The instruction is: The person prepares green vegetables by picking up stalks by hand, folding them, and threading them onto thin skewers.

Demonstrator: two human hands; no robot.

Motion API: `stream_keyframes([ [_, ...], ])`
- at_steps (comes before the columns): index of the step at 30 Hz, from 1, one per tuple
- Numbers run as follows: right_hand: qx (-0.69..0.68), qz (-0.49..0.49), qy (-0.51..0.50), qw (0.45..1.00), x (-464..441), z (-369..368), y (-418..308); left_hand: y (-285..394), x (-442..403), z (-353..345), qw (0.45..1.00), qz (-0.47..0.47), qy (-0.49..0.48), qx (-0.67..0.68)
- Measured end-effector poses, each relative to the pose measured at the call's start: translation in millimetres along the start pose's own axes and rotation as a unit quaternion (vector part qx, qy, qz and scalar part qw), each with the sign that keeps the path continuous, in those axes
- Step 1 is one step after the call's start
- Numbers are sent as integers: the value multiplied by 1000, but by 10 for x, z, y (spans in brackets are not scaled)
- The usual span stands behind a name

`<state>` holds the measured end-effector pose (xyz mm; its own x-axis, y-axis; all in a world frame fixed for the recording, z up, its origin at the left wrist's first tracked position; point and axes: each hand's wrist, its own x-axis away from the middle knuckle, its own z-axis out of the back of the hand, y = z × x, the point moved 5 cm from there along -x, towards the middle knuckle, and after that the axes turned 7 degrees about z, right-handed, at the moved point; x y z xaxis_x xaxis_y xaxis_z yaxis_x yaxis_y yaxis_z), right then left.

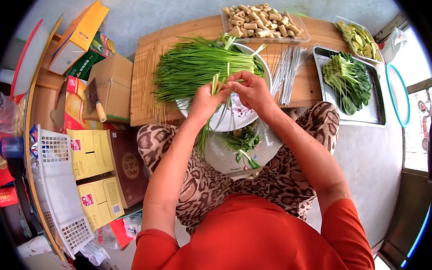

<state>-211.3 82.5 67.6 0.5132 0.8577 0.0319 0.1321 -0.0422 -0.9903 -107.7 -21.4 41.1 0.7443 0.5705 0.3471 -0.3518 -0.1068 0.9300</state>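
A small bunch of garlic chives (pixel 217 83) is gripped in my left hand (pixel 204 104), pale stem ends up and green leaves hanging below the fist. My right hand (pixel 256 92) is closed in a pinch beside those stems, its fingertips almost meeting my left thumb. What sits between the right fingertips is too small to make out. Behind both hands a large pile of garlic chives (pixel 195 61) lies across a round white plate (pixel 266 72) and the wooden board. Reddish scraps (pixel 240 107) are scattered on the plate's near side.
Metal skewers (pixel 290 70) lie right of the plate, bamboo skewers (pixel 143 79) left. A metal tray (pixel 375 119) holds leafy greens (pixel 348 80). Tubs of brown rolls (pixel 259 21) and green slices (pixel 360 40) stand behind. Trimmings (pixel 244 141) lie between the knees. A cleaver (pixel 97 101) rests by boxes.
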Motion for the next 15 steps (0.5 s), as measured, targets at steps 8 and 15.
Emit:
stream_keyframes([
  [8, -4, 13, 22, 1000, -48, 37, 61, 80, 107, -75, 992, 11, -128, 21],
  [15, -11, 2, 43, 999, -63, 89, 81, 6, 6, 104, 992, -41, -51, 103],
])
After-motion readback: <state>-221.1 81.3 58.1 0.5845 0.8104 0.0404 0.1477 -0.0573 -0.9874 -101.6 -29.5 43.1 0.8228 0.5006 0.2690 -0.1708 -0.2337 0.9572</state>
